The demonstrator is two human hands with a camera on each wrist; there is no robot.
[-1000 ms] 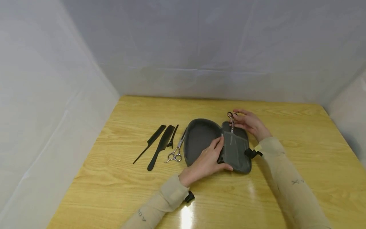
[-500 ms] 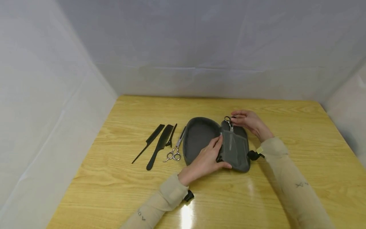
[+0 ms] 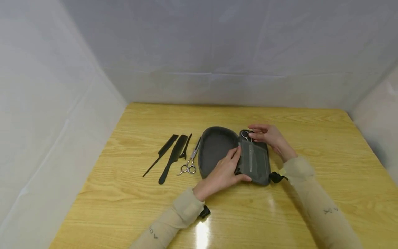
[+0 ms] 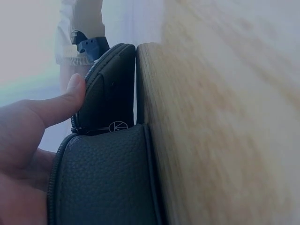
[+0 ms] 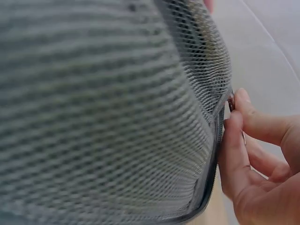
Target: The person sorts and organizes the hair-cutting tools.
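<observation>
With the left hand (image 3: 224,170) gripping the open grey case (image 3: 217,148) on the table (image 3: 311,207), the right hand (image 3: 269,137) is pinching nearly-pocketed scissors (image 3: 245,135); another pair of scissors (image 3: 190,160), two combs (image 3: 169,157) and a clip (image 3: 187,147) are lying outside, unpacked.

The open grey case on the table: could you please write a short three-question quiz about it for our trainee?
1. True or false: the second pair of scissors lies inside the case.
2. Which hand pinches the scissors at the mesh pocket: A left, B right?
3. How many black combs lie on the table, left of the case?

Key
1. False: it lies on the table just left of the case.
2. B; the left hand holds the case at its hinge.
3. Two, with a black clip beside them.
</observation>
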